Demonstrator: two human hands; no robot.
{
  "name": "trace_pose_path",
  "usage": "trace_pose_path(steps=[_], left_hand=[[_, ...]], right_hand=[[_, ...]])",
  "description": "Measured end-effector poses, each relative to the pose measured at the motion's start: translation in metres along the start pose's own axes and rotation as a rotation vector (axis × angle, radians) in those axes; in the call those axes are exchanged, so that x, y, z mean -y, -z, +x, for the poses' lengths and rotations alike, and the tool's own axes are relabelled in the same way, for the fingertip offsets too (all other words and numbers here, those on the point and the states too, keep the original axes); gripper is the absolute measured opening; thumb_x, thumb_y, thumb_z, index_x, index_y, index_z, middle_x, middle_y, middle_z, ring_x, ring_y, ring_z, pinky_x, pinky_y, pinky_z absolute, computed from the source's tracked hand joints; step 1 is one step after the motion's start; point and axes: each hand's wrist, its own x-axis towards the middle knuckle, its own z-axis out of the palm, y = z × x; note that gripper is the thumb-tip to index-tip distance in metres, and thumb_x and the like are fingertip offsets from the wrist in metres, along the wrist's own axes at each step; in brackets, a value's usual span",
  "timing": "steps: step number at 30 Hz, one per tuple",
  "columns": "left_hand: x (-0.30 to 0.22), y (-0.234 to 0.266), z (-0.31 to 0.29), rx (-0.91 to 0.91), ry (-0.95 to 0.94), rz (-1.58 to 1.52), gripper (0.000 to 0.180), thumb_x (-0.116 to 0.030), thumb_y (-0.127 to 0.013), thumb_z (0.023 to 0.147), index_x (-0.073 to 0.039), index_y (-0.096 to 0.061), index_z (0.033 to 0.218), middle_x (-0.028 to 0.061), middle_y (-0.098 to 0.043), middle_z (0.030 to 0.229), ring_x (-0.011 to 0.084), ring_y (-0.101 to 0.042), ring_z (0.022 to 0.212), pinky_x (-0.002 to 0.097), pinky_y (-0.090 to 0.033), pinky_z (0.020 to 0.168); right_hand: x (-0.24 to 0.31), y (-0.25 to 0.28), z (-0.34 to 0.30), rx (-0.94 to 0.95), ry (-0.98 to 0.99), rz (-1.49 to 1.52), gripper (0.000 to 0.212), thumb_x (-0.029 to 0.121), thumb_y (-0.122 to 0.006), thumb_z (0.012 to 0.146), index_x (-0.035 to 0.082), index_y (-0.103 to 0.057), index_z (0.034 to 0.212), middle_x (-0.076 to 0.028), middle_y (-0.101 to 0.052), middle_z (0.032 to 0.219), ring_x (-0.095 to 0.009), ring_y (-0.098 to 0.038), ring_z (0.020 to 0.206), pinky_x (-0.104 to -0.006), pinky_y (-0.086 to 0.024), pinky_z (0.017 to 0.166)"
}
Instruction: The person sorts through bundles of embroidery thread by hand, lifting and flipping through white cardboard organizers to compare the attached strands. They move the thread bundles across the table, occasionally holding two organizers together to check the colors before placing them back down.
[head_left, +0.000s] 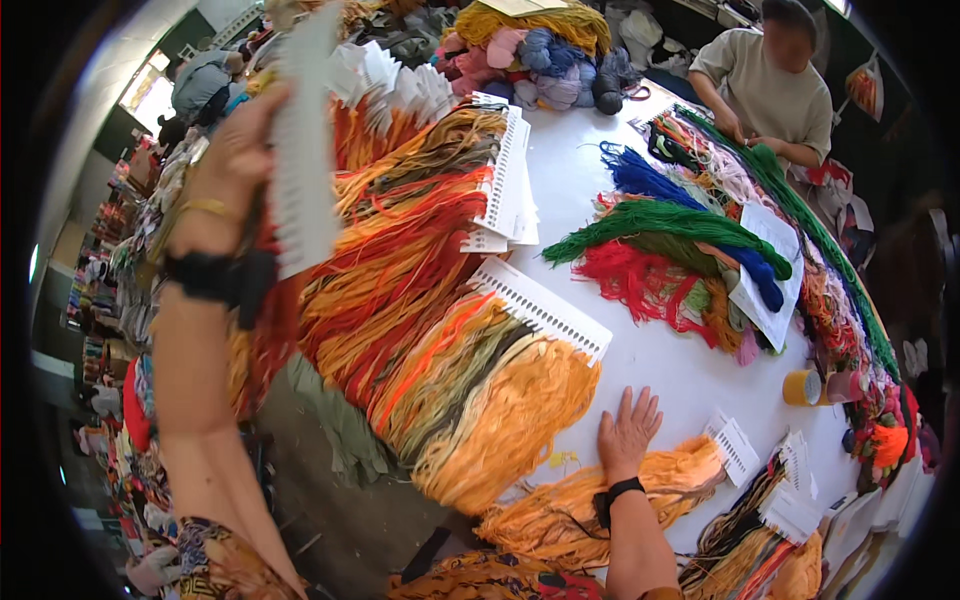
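My left hand (240,145) is raised at the upper left, closed on a long white thread card (303,160) with a notched edge. The card is smeared by motion, and red threads hang beside it. My right hand (628,435) lies flat on the white table, fingers spread and holding nothing. Just left of it is a white card with a row of holes (545,308), strung with orange, green and dark embroidery threads (510,400). Beneath my right wrist lies a bundle of pale orange threads (560,505) on another punched card (735,450).
Stacked cards of red and orange threads (400,240) run along the table's left edge. Loose green, blue and red skeins (660,225) lie on the far right. Tape rolls (802,387) stand near the right edge. A co-worker (770,90) handles threads across the table. Yarn balls (550,60) are heaped behind.
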Motion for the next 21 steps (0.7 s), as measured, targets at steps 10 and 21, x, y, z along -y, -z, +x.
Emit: trace_pose_path(steps=[10, 21], left_hand=[[0.295, -0.125, 0.19, -0.193, 0.306, 0.067, 0.033, -0.01, -0.068, 0.078, 0.003, -0.054, 0.105, 0.0113, -0.064, 0.089, 0.0218, -0.064, 0.073, 0.0375, -0.052, 0.06], [0.239, -0.143, 0.235, -0.083, 0.22, 0.038, 0.032, -0.008, -0.068, 0.079, 0.007, -0.055, 0.104, 0.0119, -0.065, 0.085, 0.0227, -0.063, 0.061, 0.0371, -0.052, 0.055]], right_hand=[[0.007, -0.005, 0.011, 0.081, 0.028, 0.017, 0.063, 0.03, -0.056, 0.08, 0.009, -0.038, 0.136, -0.02, -0.024, 0.146, -0.04, -0.018, 0.135, -0.0537, -0.01, 0.11], [-0.002, -0.005, 0.014, 0.116, 0.008, -0.012, 0.065, 0.035, -0.059, 0.08, 0.011, -0.039, 0.137, -0.019, -0.024, 0.146, -0.04, -0.017, 0.136, -0.0543, -0.009, 0.11]])
